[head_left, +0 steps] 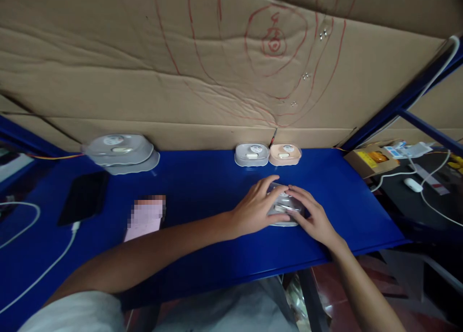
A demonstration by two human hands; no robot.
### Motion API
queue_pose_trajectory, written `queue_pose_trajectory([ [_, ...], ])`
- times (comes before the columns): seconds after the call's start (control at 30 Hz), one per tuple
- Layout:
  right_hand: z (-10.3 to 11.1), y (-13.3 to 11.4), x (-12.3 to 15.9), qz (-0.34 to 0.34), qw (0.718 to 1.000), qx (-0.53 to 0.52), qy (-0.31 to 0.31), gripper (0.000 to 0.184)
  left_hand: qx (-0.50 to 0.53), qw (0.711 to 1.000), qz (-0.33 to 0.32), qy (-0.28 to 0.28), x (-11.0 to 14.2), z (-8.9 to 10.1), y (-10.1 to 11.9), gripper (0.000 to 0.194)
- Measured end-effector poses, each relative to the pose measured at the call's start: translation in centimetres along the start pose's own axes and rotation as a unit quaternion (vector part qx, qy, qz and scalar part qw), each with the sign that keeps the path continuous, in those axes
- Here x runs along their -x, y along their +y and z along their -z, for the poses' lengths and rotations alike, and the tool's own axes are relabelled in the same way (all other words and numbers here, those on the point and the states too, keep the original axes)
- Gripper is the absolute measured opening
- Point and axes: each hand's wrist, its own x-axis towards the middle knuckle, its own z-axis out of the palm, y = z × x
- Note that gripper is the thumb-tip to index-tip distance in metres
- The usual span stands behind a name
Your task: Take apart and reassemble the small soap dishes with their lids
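**One box under both hands, others lidded at the back**

Your left hand [255, 211] and right hand [315, 219] are partly open, fingers bent over a clear-lidded box [279, 208] on the table [202, 187]; whether either grips it, or the lid is fully seated, cannot be told. Farther off, a grey box [252, 161] and a peach box [285, 161] stand side by side, lids on.

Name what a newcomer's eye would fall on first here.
Probably the red hand-drawn rings on the cardboard behind the table, high in the picture. Next, the vivid blue table itself, where the left hand and right hand meet over a clear-lidded container.
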Motion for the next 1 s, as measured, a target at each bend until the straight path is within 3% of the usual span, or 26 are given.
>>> queue_pose_trajectory([
  [0.1,0.7,0.8,1.8,-0.012,1.000,0.003,-0.023,0.050,-0.006,1.000,0.010,-0.026,1.1,-0.8,-0.2,0.105],
  [0.17,1.2,1.2,3.1,-0.040,0.998,0.000,-0.042,0.057,0.011,0.998,0.028,-0.062,1.4,-1.1,-0.7,0.114],
  [0.27,1.7,1.3,4.2,-0.061,0.997,-0.015,-0.050,0.069,0.035,0.992,0.033,-0.116,1.4,-1.0,-1.1,0.109],
  [0.4,1.4,0.5,4.6,-0.067,0.997,-0.021,-0.009,0.054,0.035,0.993,0.026,-0.109,1.7,-0.8,-0.9,0.096],
  [0.6,-0.3,-1.7,6.1,-0.037,0.998,0.008,0.044,0.053,0.051,0.990,0.049,-0.125,2.1,-1.6,-1.2,0.123],
  [0.77,-1.4,-2.6,7.1,-0.020,0.999,0.025,0.038,0.063,0.144,0.982,0.042,-0.111,1.8,-1.8,-1.5,0.112],
  [0.87,-1.9,-2.8,6.1,-0.023,0.999,-0.007,0.032,0.072,0.288,0.952,0.079,-0.069,2.7,-1.1,-1.5,0.108],
  [0.93,-2.6,-3.0,4.6,-0.005,1.000,-0.012,0.017,0.075,0.396,0.904,0.155,-0.045,3.8,-0.4,-1.4,0.111],
  [1.0,-3.4,-3.3,2.4,0.030,0.999,-0.007,0.007,0.075,0.489,0.838,0.240,-0.013,4.9,0.5,-1.5,0.117],
])
